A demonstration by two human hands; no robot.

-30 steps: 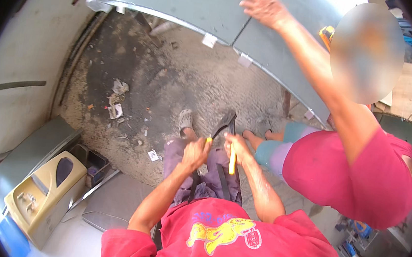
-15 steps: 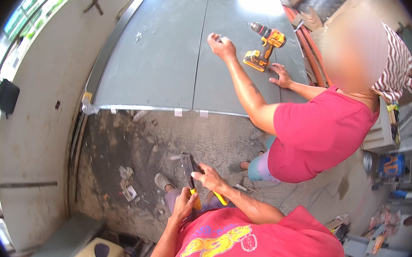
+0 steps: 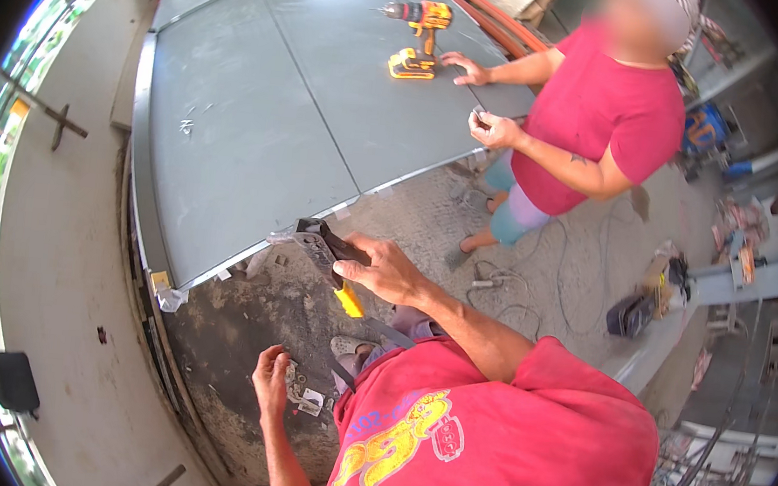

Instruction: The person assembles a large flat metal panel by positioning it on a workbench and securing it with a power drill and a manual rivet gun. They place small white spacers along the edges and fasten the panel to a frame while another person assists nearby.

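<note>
My right hand (image 3: 386, 271) is closed round a pliers-like hand tool (image 3: 316, 245) with a dark metal head and a yellow grip. The tool's head is raised near the front edge of a large grey panel (image 3: 229, 153). Lower down and to the left, my left hand (image 3: 271, 380) hangs apart from the tool. Its fingers are loosely bent, and I see nothing in them. A yellow and black cordless drill (image 3: 418, 40) stands on the panel. Small shiny pieces (image 3: 186, 127) lie on the panel's left part.
A co-worker in a red shirt (image 3: 598, 113) stands at the panel's right side, one hand by the drill, the other pinching something small. A pale wall (image 3: 61, 240) runs along the left. Cables (image 3: 535, 285) and scraps lie on the rough floor.
My left hand has let go of the tool and moved down left. My right hand has lifted the tool toward the panel's edge. The view has turned, and the co-worker's raised arm has drawn back.
</note>
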